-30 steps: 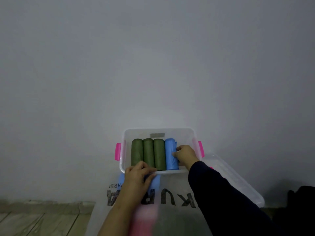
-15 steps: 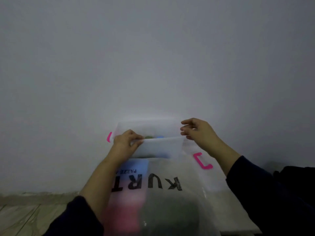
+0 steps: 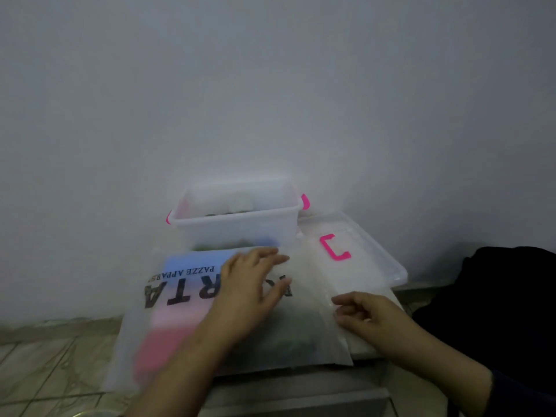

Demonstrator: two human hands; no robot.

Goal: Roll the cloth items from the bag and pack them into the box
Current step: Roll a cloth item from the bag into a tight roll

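Observation:
A clear plastic box point(image 3: 237, 216) with pink clips stands against the wall; only the dark tops of the rolled cloths point(image 3: 228, 214) show over its rim. In front of it lies a frosted bag point(image 3: 180, 296) with black printed letters. Blue, pink point(image 3: 168, 335) and dark green cloth point(image 3: 288, 335) show through it. My left hand point(image 3: 249, 284) rests flat on top of the bag, fingers spread. My right hand point(image 3: 370, 317) has its fingers curled and pinches the bag's right edge.
The box's clear lid point(image 3: 376, 257), with a pink clip point(image 3: 334, 248) on it, lies right of the box. A black bundle point(image 3: 496, 296) sits at the far right. Tiled floor point(image 3: 45, 356) shows at lower left, and a plain wall stands behind.
My right hand left the blue roll in the box. Both hands then lifted the bag's edge. Now the bag lies flat, my left hand on top and my right hand at its edge.

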